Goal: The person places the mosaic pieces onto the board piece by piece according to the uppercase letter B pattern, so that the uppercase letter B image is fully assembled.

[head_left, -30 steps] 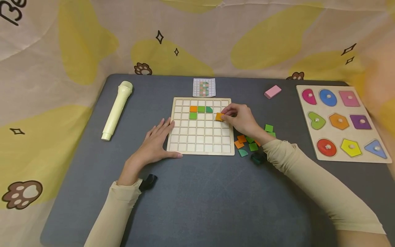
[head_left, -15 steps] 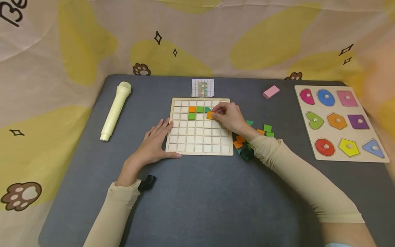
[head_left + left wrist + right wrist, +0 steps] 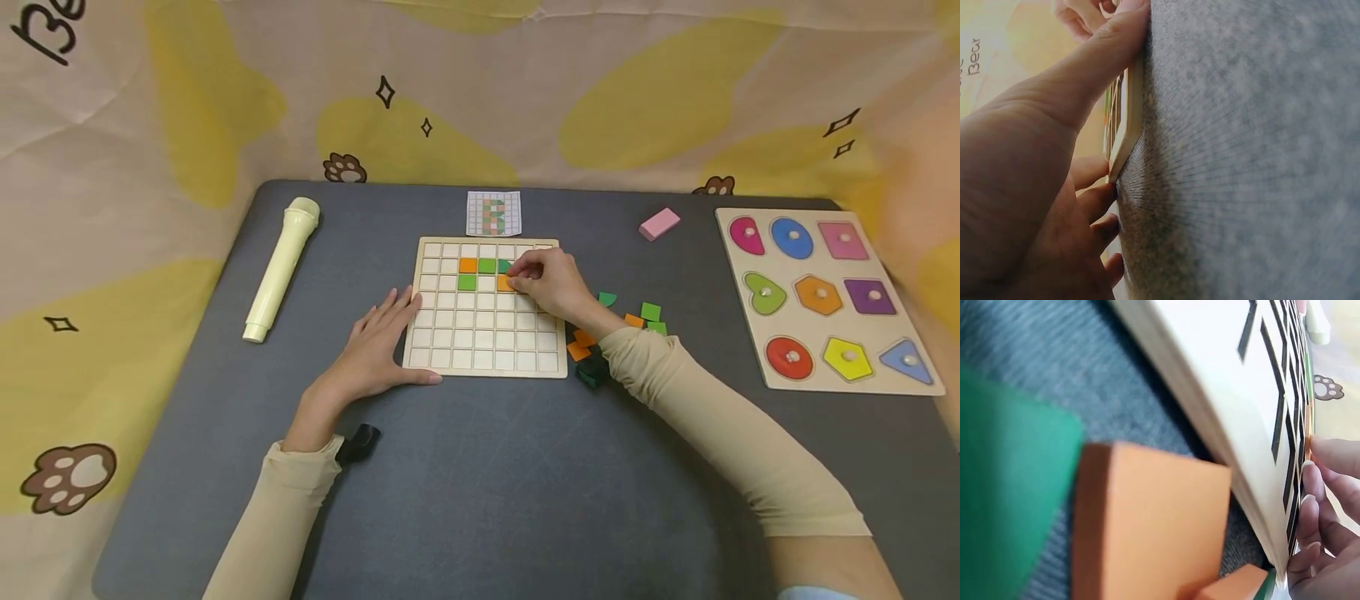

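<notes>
- Nearest, the left hand [image 3: 367, 354] is keeping the place it had a second ago: its fingers are lying apart along the left side of the grid board [image 3: 487, 372], its thumb by the near edge, and it is probably steadying the board.
- Loose tiles [image 3: 634, 321], orange and green, are lying on the worktop [image 3: 480, 492] near the right hand's wrist, partly hidden under the sleeve.
- Over the board, the right hand [image 3: 557, 285] is now reaching further left than a second ago; its fingers are curling, with thumb and forefinger seemingly still clamping the edge of an orange square tile [image 3: 503, 283].
- That tile is the main change: it was hanging tilted nearer the board's right side, and now it is lying at the right fingertips, lined up with one cell. Whether it is fully seated, I cannot tell.
- Just beyond the right fingertips, a green quarter-round tile [image 3: 503, 266] is occupying the next cell; left of the fingertips, one bare cell is separating the orange tile from a green square tile [image 3: 467, 282]. The arrangement seems to be gaining its fifth piece, with letting go remaining.
- Farthest, beyond both hands, a pattern card [image 3: 492, 214] is lying unmoved.
</notes>
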Demonstrator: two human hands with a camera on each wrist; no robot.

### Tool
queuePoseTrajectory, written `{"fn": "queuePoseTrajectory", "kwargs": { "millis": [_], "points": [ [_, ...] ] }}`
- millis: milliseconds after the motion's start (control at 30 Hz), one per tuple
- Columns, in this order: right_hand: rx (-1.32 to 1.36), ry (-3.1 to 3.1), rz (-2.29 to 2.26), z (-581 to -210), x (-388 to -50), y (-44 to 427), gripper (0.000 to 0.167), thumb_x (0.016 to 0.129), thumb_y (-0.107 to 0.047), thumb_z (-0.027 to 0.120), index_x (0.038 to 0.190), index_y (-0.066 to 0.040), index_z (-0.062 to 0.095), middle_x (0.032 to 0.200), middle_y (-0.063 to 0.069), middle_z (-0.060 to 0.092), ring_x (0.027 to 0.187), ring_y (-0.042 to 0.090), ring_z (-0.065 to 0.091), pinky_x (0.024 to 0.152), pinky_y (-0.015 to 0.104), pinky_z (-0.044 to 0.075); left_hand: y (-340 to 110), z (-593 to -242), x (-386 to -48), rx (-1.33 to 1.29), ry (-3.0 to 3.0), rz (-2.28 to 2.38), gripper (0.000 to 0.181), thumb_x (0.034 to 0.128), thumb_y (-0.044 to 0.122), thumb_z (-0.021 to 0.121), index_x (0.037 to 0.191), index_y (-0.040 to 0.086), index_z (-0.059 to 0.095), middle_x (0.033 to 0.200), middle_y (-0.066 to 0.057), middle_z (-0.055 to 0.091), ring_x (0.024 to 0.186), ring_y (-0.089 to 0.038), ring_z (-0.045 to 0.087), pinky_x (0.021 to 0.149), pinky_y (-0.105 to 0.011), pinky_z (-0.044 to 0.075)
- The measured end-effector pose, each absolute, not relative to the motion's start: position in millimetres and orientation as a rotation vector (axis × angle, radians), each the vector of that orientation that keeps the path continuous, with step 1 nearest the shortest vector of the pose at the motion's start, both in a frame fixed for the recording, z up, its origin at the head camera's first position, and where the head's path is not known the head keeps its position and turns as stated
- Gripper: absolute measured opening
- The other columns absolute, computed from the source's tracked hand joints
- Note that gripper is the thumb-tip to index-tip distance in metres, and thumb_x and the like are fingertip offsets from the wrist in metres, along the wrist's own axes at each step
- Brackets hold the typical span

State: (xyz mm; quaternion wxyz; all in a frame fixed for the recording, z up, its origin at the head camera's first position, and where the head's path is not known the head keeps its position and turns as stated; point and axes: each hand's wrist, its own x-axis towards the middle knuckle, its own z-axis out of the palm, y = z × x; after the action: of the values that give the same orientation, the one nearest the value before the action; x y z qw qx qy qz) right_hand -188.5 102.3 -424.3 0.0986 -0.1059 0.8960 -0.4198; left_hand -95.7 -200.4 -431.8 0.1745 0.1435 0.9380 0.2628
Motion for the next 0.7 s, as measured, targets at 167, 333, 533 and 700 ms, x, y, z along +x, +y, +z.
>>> {"fn": "queuePoseTrajectory", "kwargs": {
  "millis": [167,333,533,700],
  "points": [
    [-0.335,2.650,-1.239,-422.7,-187.6,103.2,0.013,0.100,-0.015,0.076,0.107,-0.005,0.080,0.098,0.013,0.073,0.085,0.024,0.058,0.074,0.032,0.044,-200.3,-431.9,-95.4,0.408,2.662,0.744,0.126,0.0818,0.052,0.090,0.172,0.014,0.012,0.181,-0.005,0.001,0.168,-0.032,-0.003,0.131,-0.064,0.003],
    [-0.433,2.627,-1.190,-419.3,-185.3,116.2,0.019,0.099,-0.012,0.075,0.116,-0.004,0.080,0.108,0.014,0.069,0.093,0.028,0.055,0.082,0.035,0.043,-199.9,-433.2,-95.8,0.412,2.662,0.748,0.126,0.0816,0.053,0.090,0.172,0.014,0.012,0.181,-0.005,0.001,0.168,-0.031,-0.003,0.131,-0.063,0.002],
    [-0.519,2.593,-1.114,-418.0,-185.5,144.9,0.028,0.097,-0.010,0.077,0.124,-0.005,0.078,0.114,0.017,0.064,0.102,0.032,0.053,0.089,0.041,0.041,-199.9,-431.9,-96.1,0.405,2.658,0.745,0.126,0.0818,0.054,0.090,0.173,0.014,0.011,0.181,-0.005,0.001,0.168,-0.032,-0.003,0.131,-0.064,0.002],
    [-0.477,2.554,-1.037,-415.8,-184.7,168.5,0.036,0.098,-0.015,0.078,0.132,-0.005,0.072,0.126,0.019,0.059,0.117,0.036,0.052,0.102,0.050,0.044,-200.1,-431.4,-96.4,0.403,2.657,0.739,0.126,0.0819,0.054,0.089,0.172,0.014,0.011,0.181,-0.005,0.000,0.168,-0.032,-0.003,0.131,-0.064,0.002]
  ]
}}
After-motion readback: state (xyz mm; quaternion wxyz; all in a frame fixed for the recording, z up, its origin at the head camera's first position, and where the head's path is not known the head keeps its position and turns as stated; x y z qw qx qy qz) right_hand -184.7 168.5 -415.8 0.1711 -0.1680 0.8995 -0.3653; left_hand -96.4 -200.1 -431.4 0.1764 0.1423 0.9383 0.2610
